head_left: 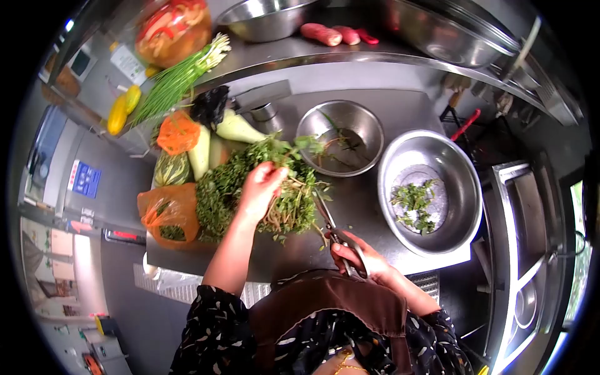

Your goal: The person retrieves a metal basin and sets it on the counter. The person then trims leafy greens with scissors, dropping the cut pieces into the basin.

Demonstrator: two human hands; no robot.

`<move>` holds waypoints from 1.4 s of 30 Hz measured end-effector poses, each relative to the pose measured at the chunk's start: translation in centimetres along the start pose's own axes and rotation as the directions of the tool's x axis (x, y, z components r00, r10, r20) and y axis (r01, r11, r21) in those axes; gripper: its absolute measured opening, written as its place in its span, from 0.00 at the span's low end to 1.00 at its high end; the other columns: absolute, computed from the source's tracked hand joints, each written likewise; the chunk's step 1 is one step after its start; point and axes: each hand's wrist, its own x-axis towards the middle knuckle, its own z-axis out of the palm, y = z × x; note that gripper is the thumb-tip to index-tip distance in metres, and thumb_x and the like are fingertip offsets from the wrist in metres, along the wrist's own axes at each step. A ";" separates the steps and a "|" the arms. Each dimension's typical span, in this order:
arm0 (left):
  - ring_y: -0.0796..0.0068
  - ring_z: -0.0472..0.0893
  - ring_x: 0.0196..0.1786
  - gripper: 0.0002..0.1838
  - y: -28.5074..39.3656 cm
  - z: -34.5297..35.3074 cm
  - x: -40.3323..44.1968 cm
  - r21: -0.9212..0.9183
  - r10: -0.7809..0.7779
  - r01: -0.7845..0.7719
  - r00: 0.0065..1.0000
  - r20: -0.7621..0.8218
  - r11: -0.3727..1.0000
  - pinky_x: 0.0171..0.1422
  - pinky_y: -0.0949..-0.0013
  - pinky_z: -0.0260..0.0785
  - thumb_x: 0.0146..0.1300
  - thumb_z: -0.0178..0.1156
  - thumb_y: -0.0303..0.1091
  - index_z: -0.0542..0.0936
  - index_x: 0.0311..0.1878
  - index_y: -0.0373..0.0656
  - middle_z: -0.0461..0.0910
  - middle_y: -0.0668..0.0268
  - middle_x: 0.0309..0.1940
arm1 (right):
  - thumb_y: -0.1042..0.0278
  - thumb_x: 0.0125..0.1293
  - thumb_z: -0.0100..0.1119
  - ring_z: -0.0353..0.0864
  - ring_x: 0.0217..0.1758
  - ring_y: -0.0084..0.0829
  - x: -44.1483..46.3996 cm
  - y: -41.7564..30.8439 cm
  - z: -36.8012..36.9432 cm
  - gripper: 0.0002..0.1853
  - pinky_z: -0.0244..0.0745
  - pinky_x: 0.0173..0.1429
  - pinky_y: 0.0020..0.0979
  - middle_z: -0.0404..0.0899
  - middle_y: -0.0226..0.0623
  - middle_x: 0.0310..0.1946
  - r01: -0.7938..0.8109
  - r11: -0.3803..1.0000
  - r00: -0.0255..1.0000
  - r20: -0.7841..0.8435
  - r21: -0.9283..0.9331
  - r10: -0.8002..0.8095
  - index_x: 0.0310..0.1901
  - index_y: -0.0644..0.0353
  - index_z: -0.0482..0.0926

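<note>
My left hand [262, 187] is over a large heap of leafy greens [228, 181], fingers pinched on a sprig whose leaves reach toward the smaller steel bowl [359, 165]. In my right hand [369, 259] is a pair of scissors [337, 234], the blades pointing up and left toward the heap's right edge. Some cut stems lie inside the smaller bowl. The larger steel basin [472, 194], to the right, has a few leafy sprigs [415, 203] at its bottom. Small leaf scraps lie on the steel counter near the scissors.
Left of the heap are an orange plastic bag [169, 203], a striped squash [172, 170] and pale green gourds [240, 129]. A shelf edge [369, 56] runs across the back, bearing scallions [172, 87], steel bowls [265, 22] and reddish roots [322, 34]. A red handle [465, 125] sticks up behind the basin.
</note>
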 end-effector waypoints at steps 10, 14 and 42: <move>0.80 0.79 0.42 0.20 -2.6 13.9 3.0 0.202 0.219 -0.323 0.884 0.412 0.924 0.45 0.75 0.75 0.66 0.60 0.29 0.72 0.59 0.37 0.80 0.65 0.42 | 0.56 0.67 0.61 0.71 0.26 0.19 -1.6 3.1 -2.6 0.26 0.70 0.29 0.22 0.70 0.27 0.26 -0.042 0.999 0.981 -0.187 0.003 0.041 0.62 0.59 0.68; 0.83 0.74 0.27 0.09 -5.8 3.0 3.1 0.458 0.343 -0.269 0.936 -0.085 0.847 0.28 0.79 0.67 0.66 0.55 0.23 0.77 0.49 0.43 0.80 0.69 0.32 | 0.56 0.65 0.63 0.71 0.25 0.17 -2.5 3.9 -3.7 0.27 0.72 0.28 0.21 0.71 0.25 0.26 0.016 0.994 0.970 -0.241 0.109 0.011 0.61 0.59 0.68; 0.78 0.78 0.29 0.09 -8.3 -10.6 -0.8 0.554 0.269 0.028 0.853 -0.447 0.832 0.35 0.74 0.71 0.57 0.68 0.31 0.81 0.35 0.36 0.80 0.66 0.27 | 0.60 0.66 0.62 0.71 0.27 0.18 -0.2 1.7 -1.6 0.25 0.69 0.31 0.21 0.69 0.26 0.26 -0.043 0.996 0.989 -0.145 -0.080 0.032 0.61 0.59 0.68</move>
